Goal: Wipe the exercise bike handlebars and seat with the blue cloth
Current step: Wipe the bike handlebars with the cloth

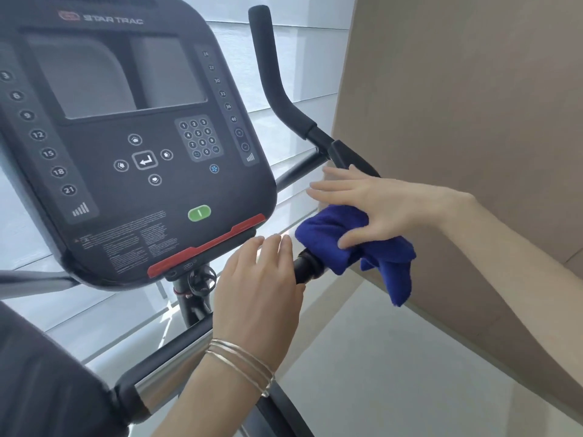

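The blue cloth (356,244) is bunched around the black handlebar (307,265) to the right of the console, one corner hanging down. My right hand (375,205) lies on top of the cloth, thumb pressing into it and fingers stretched out to the left. My left hand (257,288), with thin bangles at the wrist, wraps the same bar just left of the cloth, fingers extended over it. The upright black grip (271,77) rises behind. The seat is out of view.
The bike's dark console (126,127) with keypad and green button fills the left half. A beige wall panel (457,105) stands close on the right. Window blinds (303,58) lie behind, pale floor (394,357) below. A chrome bar section (164,378) runs lower left.
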The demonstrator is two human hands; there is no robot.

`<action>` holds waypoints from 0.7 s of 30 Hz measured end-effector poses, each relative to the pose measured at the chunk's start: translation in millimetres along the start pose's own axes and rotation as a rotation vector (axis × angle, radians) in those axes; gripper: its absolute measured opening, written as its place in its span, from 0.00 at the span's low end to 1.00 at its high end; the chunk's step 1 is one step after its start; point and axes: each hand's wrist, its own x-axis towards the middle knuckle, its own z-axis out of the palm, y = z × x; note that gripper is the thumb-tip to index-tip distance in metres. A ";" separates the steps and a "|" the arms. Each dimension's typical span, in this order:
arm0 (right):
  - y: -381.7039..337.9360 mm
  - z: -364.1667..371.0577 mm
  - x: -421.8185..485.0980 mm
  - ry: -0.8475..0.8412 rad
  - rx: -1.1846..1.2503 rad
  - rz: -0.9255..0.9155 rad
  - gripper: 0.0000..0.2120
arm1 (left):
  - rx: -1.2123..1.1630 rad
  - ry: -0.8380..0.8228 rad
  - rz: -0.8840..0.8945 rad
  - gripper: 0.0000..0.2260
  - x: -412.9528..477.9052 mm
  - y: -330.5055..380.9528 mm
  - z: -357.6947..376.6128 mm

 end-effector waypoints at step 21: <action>-21.8 15.2 35.7 -0.309 0.035 0.061 0.19 | -0.013 0.001 -0.017 0.20 -5.6 -3.9 4.5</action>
